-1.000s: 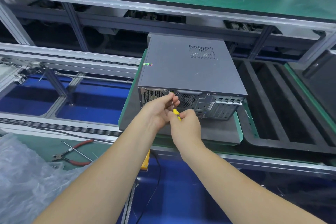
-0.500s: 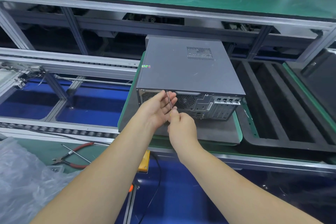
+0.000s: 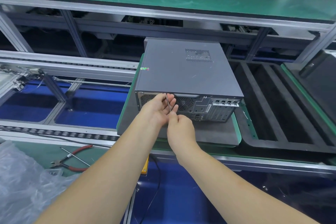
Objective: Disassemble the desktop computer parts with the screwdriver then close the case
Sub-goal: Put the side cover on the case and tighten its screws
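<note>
Right hand [image 3: 180, 129]: gripping the screwdriver [image 3: 168, 103], handle hidden in the fist.
Left hand [image 3: 158, 109]: lying open-fingered, steadying the shaft.
Shaft axis: pointing up-left, tip nearing the computer case [image 3: 181, 71] rear top edge.
Case: lying flat on the tray [image 3: 236, 132].

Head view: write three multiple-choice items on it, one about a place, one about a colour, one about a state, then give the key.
1. Where do the pliers lie?
A. on top of the computer case
B. on the green bench surface, left of the person's arms
C. in the black tray at right

2. What colour are the pliers' handles?
A. red
B. blue
C. white

3. How is the screwdriver held?
A. lying loose on the case
B. by the left hand alone
C. gripped low by the right hand, shaft against the open left hand

Key: 1 B, they lie near the plastic sheet; 2 A, both handles show red; 3 C, the right fingers curl round it at the rear of the computer case.
</note>
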Demonstrator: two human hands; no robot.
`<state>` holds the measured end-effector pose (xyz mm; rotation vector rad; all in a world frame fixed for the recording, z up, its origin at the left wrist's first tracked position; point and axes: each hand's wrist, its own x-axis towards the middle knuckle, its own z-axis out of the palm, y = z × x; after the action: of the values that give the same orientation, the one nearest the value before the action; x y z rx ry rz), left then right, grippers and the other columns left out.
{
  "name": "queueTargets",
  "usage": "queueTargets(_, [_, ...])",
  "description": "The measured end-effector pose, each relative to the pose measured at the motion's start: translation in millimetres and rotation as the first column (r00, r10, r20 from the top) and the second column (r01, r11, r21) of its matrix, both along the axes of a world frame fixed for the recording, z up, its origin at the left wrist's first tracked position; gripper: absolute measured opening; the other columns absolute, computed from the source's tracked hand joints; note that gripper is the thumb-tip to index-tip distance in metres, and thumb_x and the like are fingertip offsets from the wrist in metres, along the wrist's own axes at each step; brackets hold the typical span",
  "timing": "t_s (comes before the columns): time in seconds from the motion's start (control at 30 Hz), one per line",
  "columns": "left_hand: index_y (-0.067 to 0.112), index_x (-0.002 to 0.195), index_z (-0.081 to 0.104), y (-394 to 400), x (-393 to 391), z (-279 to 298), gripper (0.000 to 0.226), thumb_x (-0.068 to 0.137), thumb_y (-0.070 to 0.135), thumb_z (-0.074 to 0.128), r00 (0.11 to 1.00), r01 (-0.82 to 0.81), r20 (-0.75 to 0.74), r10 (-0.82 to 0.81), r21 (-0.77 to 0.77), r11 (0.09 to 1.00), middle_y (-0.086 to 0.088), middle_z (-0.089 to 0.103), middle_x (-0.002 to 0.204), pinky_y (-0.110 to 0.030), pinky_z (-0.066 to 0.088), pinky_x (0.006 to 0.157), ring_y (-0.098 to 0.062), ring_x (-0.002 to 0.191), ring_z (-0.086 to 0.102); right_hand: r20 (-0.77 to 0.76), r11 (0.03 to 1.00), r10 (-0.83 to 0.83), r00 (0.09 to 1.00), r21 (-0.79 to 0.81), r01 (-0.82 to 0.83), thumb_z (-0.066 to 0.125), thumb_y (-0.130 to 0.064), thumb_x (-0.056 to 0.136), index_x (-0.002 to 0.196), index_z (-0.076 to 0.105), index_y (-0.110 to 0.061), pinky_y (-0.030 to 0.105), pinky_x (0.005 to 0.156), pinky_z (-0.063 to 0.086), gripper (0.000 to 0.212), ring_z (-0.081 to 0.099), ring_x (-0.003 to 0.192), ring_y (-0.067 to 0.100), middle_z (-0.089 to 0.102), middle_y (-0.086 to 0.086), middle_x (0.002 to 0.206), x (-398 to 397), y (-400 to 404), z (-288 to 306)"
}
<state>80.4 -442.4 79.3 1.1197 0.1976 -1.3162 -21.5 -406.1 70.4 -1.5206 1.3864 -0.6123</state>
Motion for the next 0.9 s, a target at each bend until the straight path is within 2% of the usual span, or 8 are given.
queueTargets(0.27, [0.007,0.085,0.069,-3,4,0,0.03,0.105,0.025,0.054,1.0,0.02,0.009,-0.02,0.021,1.0,0.002,0.072,0.061,-0.028,0.054,0.048,-0.011,0.068,0.066,0.037,0.999,-0.014,0.999,0.052,0.012,0.038,-0.033,0.108,0.078,0.054,-0.014,0.035,0.066,0.043,0.039,0.052,0.072,0.026,0.059,0.006,0.077,5,-2,5])
queueTargets(0.37, [0.006,0.08,0.064,-5,3,2,0.035,0.107,0.023,0.049,0.999,0.033,0.026,-0.033,0.005,0.999,0.002,0.069,0.057,-0.03,0.052,0.055,-0.011,0.069,0.061,0.11,0.99,-0.08,0.991,0.124,0.066,0.055,-0.037,0.098,0.073,0.046,-0.017,0.037,0.063,0.041,0.033,0.045,0.062,0.024,0.052,0.002,0.07,5,-4,9])
queueTargets(0.5, [0.005,0.082,0.062,-4,3,5,0.033,0.107,0.022,0.048,0.997,0.039,0.065,-0.039,0.002,0.999,-0.001,0.065,0.078,-0.025,0.055,0.045,-0.011,0.069,0.061,0.115,0.986,-0.144,0.983,0.1,0.133,0.07,-0.034,0.089,0.087,0.052,-0.016,0.038,0.064,0.052,0.026,0.054,0.069,0.018,0.059,-0.002,0.082,0,-4,10])
queueTargets(0.6, [0.006,0.081,0.06,-5,2,5,0.033,0.107,0.019,0.047,0.993,0.041,0.114,-0.04,-0.007,0.999,-0.002,0.063,0.079,-0.028,0.056,0.048,-0.012,0.069,0.059,0.078,0.994,-0.113,0.991,0.006,0.113,0.067,-0.034,0.095,0.086,0.052,-0.019,0.03,0.057,0.038,0.024,0.053,0.071,0.009,0.058,-0.006,0.084,-1,-2,13])
queueTargets(0.67, [0.008,0.083,0.06,-4,1,1,0.033,0.108,0.022,0.045,0.99,0.061,0.127,-0.057,-0.027,0.998,-0.001,0.066,0.078,-0.033,0.054,0.056,-0.012,0.071,0.06,0.054,0.996,-0.091,0.994,-0.009,0.092,0.063,-0.035,0.098,0.088,0.053,-0.016,0.034,0.059,0.043,0.024,0.058,0.075,0.016,0.062,-0.002,0.087,2,0,12])
queueTargets(0.77, [0.014,0.093,0.064,4,3,-7,0.029,0.109,0.03,0.046,0.988,0.117,0.106,-0.11,-0.058,0.991,0.003,0.075,0.071,-0.035,0.053,0.06,-0.011,0.071,0.07,0.031,0.992,-0.107,0.994,0.064,0.105,0.056,-0.038,0.102,0.102,0.06,-0.007,0.046,0.075,0.06,0.031,0.066,0.084,0.033,0.071,0.014,0.102,6,1,10])
queueTargets(0.83, [0.016,0.098,0.066,10,3,-10,0.025,0.108,0.031,0.049,0.987,0.138,0.098,-0.13,-0.081,0.987,0.004,0.077,0.075,-0.031,0.057,0.053,-0.01,0.066,0.074,0.038,0.988,-0.108,0.993,0.114,0.103,0.051,-0.039,0.105,0.108,0.063,-0.005,0.044,0.072,0.055,0.036,0.06,0.081,0.03,0.072,0.018,0.11,7,0,7])
queueTargets(0.9, [0.015,0.101,0.067,13,3,-12,0.022,0.107,0.028,0.049,0.988,0.136,0.095,-0.126,-0.111,0.984,0.004,0.078,0.078,-0.033,0.059,0.057,-0.011,0.067,0.075,0.047,0.985,-0.106,0.993,0.141,0.099,0.046,-0.039,0.107,0.113,0.064,-0.004,0.042,0.071,0.048,0.04,0.056,0.082,0.028,0.072,0.019,0.112,9,-2,6])
